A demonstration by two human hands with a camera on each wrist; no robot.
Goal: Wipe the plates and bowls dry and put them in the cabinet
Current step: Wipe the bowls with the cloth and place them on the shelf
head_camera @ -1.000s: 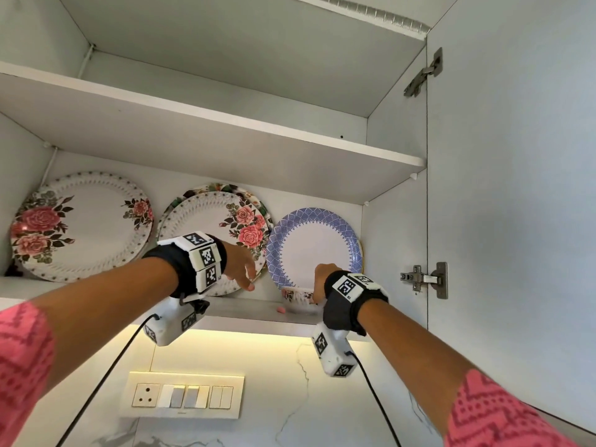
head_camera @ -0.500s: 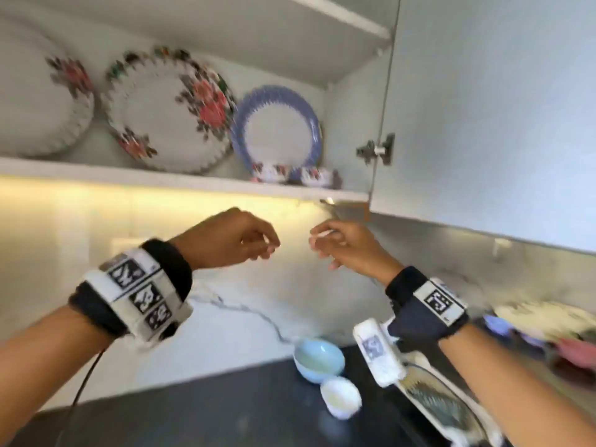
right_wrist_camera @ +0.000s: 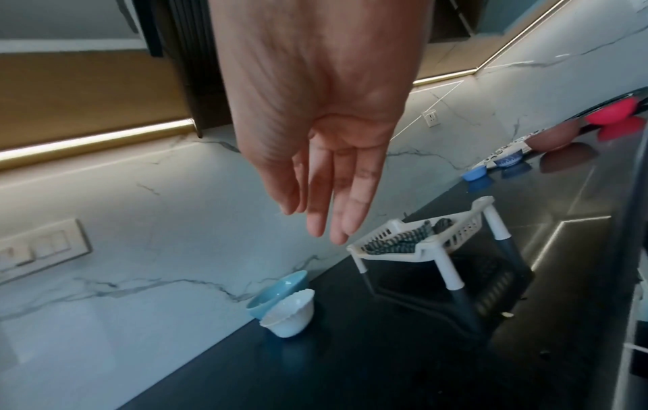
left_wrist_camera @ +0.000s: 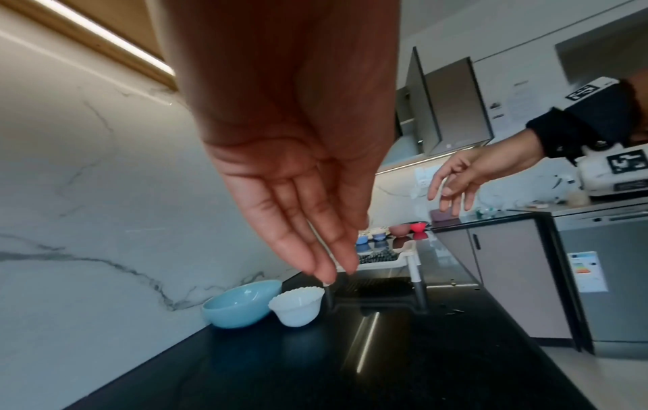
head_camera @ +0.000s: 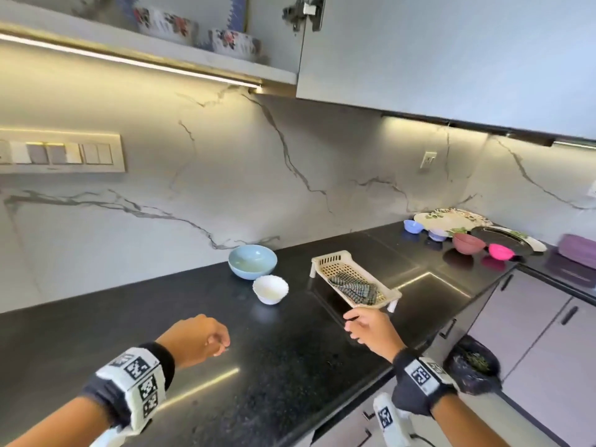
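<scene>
Both my hands, left [head_camera: 196, 338] and right [head_camera: 371, 327], hover empty, fingers loosely extended, above the black stone desk [head_camera: 290, 366] near a glossy pale-blue bowl [head_camera: 252, 261].

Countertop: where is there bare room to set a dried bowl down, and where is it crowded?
Bare black countertop stretches left of the blue bowl and white bowl, and in front of them, under the left hand. A gap lies between the white bowl and the rack holding the cloth. The far right, around the pink bowls, is crowded.
</scene>
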